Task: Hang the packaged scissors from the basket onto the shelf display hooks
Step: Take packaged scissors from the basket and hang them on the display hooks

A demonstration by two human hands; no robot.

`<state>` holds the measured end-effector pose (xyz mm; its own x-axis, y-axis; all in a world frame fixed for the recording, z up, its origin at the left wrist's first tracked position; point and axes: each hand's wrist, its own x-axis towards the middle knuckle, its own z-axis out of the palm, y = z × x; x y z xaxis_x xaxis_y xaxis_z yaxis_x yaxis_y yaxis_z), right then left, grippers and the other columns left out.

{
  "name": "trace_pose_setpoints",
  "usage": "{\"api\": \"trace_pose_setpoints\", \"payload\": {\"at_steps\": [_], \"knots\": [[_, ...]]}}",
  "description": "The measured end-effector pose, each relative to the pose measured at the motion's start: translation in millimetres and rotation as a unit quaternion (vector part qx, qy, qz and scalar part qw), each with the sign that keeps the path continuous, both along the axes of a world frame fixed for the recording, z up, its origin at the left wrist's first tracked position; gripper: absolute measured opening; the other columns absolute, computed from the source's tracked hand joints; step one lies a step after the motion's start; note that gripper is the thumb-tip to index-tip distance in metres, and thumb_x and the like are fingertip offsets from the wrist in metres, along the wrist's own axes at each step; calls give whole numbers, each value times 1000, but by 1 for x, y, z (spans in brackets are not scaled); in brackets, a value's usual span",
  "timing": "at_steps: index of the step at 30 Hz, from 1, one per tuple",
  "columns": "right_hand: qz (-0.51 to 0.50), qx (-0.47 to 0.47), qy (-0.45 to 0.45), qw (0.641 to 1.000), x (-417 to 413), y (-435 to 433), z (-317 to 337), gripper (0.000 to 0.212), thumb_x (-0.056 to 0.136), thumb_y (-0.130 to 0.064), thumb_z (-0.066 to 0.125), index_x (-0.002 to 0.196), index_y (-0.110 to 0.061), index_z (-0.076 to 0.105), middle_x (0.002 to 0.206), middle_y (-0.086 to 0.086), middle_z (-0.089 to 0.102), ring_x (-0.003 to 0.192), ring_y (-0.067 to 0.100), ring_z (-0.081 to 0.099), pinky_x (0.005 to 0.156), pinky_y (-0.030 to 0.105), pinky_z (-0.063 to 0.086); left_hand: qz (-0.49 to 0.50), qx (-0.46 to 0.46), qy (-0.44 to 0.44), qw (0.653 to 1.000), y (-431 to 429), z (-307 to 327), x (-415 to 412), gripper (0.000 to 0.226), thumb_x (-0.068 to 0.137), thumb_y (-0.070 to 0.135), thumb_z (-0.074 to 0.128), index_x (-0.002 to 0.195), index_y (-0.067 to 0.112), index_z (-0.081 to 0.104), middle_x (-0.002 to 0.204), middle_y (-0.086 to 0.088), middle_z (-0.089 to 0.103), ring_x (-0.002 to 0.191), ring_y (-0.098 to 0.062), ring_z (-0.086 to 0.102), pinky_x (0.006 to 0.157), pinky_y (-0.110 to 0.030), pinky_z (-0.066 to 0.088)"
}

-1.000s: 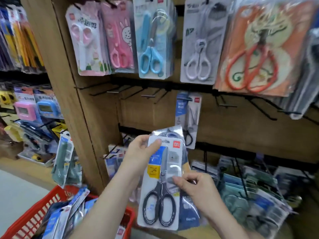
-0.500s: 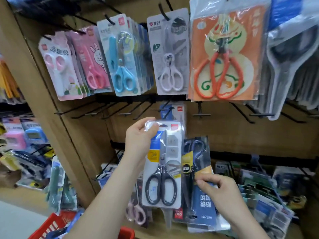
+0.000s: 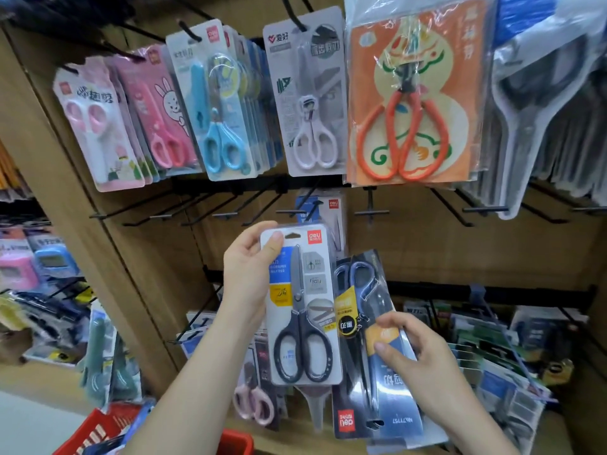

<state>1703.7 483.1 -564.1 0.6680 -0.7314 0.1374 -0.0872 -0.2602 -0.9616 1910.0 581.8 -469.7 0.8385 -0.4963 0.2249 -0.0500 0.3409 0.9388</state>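
Observation:
My left hand (image 3: 248, 270) grips the top left corner of a white pack of black-handled scissors (image 3: 303, 307), held upright just below a row of bare black display hooks (image 3: 289, 212). My right hand (image 3: 410, 359) holds a second pack, blue-handled scissors (image 3: 364, 323) turned upside down, together with more packs behind it. The red basket (image 3: 98, 431) shows at the bottom left with packs inside.
Above the bare hooks hang pink (image 3: 98, 126), blue (image 3: 216, 103), white (image 3: 308, 96) and orange (image 3: 414, 93) scissor packs. One blue-and-white pack (image 3: 328, 208) hangs behind my raised pack. A wooden shelf upright (image 3: 108, 257) stands on the left. Lower hooks at right carry stationery (image 3: 492, 362).
My left hand has lifted the black-handled pack up toward the bare hooks. My right hand has drawn the other packs apart to the right. My view has tilted upward.

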Motion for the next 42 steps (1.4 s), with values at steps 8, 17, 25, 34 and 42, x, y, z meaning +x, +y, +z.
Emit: {"api": "trace_pose_setpoints", "payload": {"at_steps": [8, 17, 25, 34, 42], "knots": [[9, -26, 4, 1000, -3, 1, 0, 18, 91, -11, 67, 92, -29, 68, 95, -24, 67, 96, -14, 57, 77, 6, 40, 43, 46, -45, 997, -16, 3, 11, 9, 96, 14, 62, 103, 19, 66, 98, -7, 75, 84, -19, 74, 72, -35, 60], [5, 8, 6, 1000, -7, -5, 0, 20, 90, -9, 68, 84, -25, 79, 90, -18, 76, 91, -7, 66, 84, 15, 45, 81, 138, -153, 975, -33, 0, 20, 18, 95, 31, 63, 111, 23, 61, 109, -2, 70, 100, -21, 70, 89, -48, 58], [-12, 104, 5, 994, -10, -7, 7, 45, 93, 7, 47, 70, -17, 77, 71, -1, 74, 56, 9, 64, 50, 17, 46, 89, 181, -137, 970, -53, -5, 36, 43, 95, 41, 61, 130, 15, 57, 123, -3, 65, 113, -19, 63, 98, -42, 53], [19, 162, -48, 985, -24, -8, 12, 31, 93, 9, 54, 98, -19, 65, 94, 14, 74, 73, 28, 67, 72, 43, 54, 97, 207, -113, 967, -89, 0, 48, 22, 99, 28, 58, 112, 10, 59, 108, -3, 64, 104, -24, 60, 83, -27, 40], [0, 216, -100, 971, -27, 1, 19, 26, 90, -3, 62, 113, -14, 59, 90, 18, 76, 73, 28, 74, 60, 32, 61, 120, 261, -136, 948, -81, -12, 33, 52, 92, 32, 68, 136, 13, 49, 129, -1, 60, 118, -21, 57, 99, -34, 47]]}}
